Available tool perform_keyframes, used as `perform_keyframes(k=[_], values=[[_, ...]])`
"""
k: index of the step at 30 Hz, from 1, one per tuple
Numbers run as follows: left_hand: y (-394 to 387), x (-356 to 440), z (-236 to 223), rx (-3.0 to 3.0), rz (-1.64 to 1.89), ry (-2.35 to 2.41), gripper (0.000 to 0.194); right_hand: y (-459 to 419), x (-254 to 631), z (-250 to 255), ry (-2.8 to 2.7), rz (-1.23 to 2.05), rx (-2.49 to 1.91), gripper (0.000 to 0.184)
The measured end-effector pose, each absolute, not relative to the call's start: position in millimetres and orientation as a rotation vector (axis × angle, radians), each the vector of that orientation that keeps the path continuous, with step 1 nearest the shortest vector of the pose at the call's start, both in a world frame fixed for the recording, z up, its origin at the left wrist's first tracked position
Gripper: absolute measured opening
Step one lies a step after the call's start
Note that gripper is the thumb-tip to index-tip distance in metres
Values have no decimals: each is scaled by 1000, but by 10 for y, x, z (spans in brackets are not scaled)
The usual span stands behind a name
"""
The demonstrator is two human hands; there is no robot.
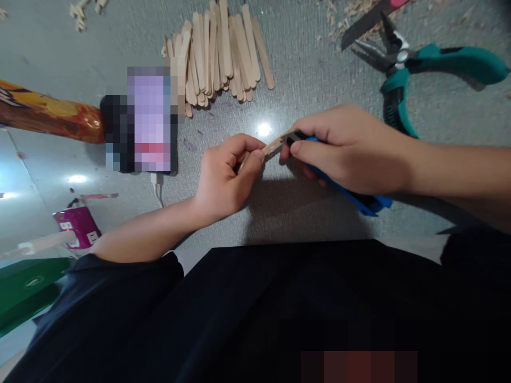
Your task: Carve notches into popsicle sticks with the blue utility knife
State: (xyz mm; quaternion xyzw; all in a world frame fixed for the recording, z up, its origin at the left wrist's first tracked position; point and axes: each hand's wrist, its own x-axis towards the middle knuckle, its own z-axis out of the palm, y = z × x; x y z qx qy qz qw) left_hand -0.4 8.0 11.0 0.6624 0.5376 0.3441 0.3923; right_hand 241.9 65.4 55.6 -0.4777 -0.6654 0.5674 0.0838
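Note:
My left hand (227, 173) is closed in a pinch on one end of a small wooden stick (274, 144), held just above the grey floor. My right hand (347, 146) is wrapped round a blue utility knife (355, 196), whose black tip rests against the stick's other end. The knife's blue handle sticks out below my palm. Both hands meet near the middle of the view, over my dark-clothed lap.
A pile of several wooden sticks (217, 53) lies further ahead. Teal-handled pliers (415, 66) and wood shavings (351, 10) lie at the upper right. A phone (139, 122) on a cable, an orange wrapped roll (48, 114) and a purple box (77, 226) are at the left.

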Motion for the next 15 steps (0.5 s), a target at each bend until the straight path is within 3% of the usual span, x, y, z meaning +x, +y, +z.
perform_keyframes(k=[3,9,15], values=[[79,-20,123,1743,861,1373,25,666,2484,647,-2032,1427,-1505,23],[117,-58,111,1863,661,1436,18,686,2585,570,-2550,1181,-1345,19],[132,-45,80,1899,651,1449,20,633,2455,512,-2884,911,-1438,47]])
